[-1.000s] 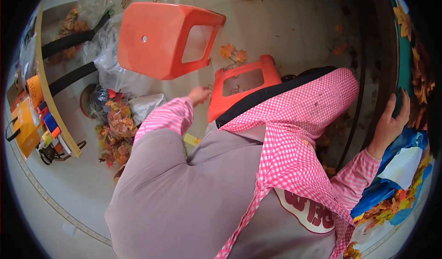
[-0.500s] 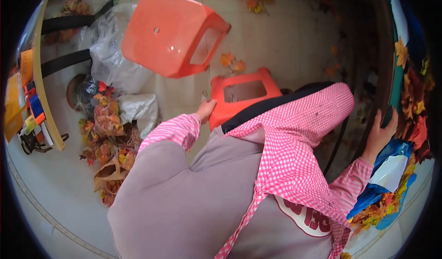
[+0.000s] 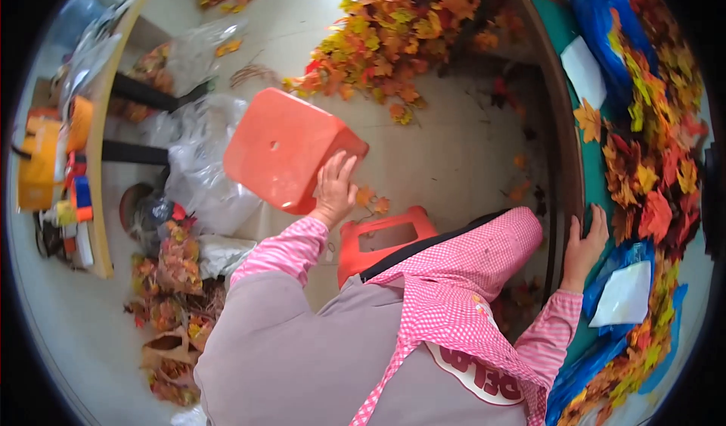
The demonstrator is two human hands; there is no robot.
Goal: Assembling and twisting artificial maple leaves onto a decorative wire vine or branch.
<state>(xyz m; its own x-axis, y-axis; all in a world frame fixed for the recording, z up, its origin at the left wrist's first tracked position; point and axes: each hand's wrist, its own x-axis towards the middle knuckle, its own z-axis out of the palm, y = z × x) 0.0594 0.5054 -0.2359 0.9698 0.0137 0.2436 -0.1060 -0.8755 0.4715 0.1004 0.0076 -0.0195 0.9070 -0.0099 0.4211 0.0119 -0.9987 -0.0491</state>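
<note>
My left hand rests with spread fingers on the edge of an orange plastic stool lying tipped on the floor. A second orange stool stands just below that hand, partly hidden by my pink checked apron. My right hand presses flat on the rim of a green-topped table at the right. Neither hand grips anything that I can see.
Orange and red artificial leaves and blue bags cover the table, with white sheets. More leaves are heaped on the floor ahead. Clear plastic bags and leaf bundles lie left, beside a shelf.
My left hand has risen from the lower stool to the tipped stool. The view has swung toward the table, and my right hand has slid along its edge.
</note>
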